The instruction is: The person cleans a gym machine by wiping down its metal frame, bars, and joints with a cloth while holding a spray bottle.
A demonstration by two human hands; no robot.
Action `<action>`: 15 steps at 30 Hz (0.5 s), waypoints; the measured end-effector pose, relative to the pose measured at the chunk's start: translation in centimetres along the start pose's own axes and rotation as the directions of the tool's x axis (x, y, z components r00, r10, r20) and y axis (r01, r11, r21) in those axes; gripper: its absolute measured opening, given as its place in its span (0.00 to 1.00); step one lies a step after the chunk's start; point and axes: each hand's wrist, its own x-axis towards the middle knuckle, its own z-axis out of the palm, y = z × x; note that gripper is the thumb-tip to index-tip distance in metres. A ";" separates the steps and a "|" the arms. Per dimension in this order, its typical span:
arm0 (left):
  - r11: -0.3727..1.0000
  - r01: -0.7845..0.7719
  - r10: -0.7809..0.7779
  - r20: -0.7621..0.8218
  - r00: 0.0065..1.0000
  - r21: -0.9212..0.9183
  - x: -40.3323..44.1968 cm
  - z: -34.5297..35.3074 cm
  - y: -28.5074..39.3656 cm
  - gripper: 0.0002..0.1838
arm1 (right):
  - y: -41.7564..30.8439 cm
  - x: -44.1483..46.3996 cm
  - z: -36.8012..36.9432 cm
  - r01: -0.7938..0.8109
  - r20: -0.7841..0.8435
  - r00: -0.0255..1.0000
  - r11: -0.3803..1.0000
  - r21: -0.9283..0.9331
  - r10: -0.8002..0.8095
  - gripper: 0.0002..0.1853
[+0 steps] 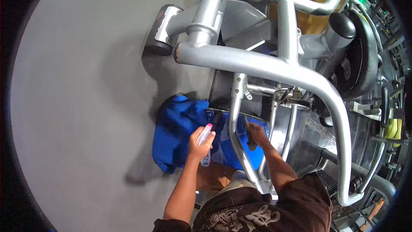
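My left hand point(200, 147) is closed around a clear plastic bottle point(206, 135) with a pink top. The bottle is tilted, its pink end pointing away from me. Beside it a blue cloth point(175, 134) hangs in folds at the left of a blue tub point(249, 158). My right hand point(257, 135) is over the tub, past a bent silver tube of the machine. Its fingers point down and are partly in shadow, so I cannot make out what they hold, if anything.
A large silver tube frame point(257, 62) of a gym machine arches over the tub and my right arm. Its black-padded foot point(159, 30) stands on the grey floor point(81, 103). A black pad point(362, 56) is at the right, with more gym equipment behind it.
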 end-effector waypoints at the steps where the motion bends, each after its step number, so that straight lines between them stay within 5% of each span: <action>1: 1.000 -0.003 0.003 -0.007 1.000 0.000 -0.2 -0.4 -0.2 0.08 | -0.7 1.5 0.0 0.096 -0.038 0.994 0.992 -0.080 -0.100 0.20; 7: 0.994 0.085 -0.088 -0.038 0.995 -0.070 -2.5 -1.5 -1.0 0.09 | -8.6 11.3 0.6 0.346 -0.311 0.883 0.935 -0.072 -0.351 0.18; 14: 0.975 0.163 -0.175 -0.072 0.982 -0.149 -5.3 -1.5 -2.0 0.09 | -7.9 12.2 3.9 0.314 -0.366 0.846 0.917 -0.248 -0.388 0.23; 15: 0.972 0.172 -0.185 -0.073 0.980 -0.160 -5.6 -1.7 -2.5 0.09 | -8.0 10.4 4.5 0.198 -0.345 0.901 0.956 -0.216 -0.264 0.22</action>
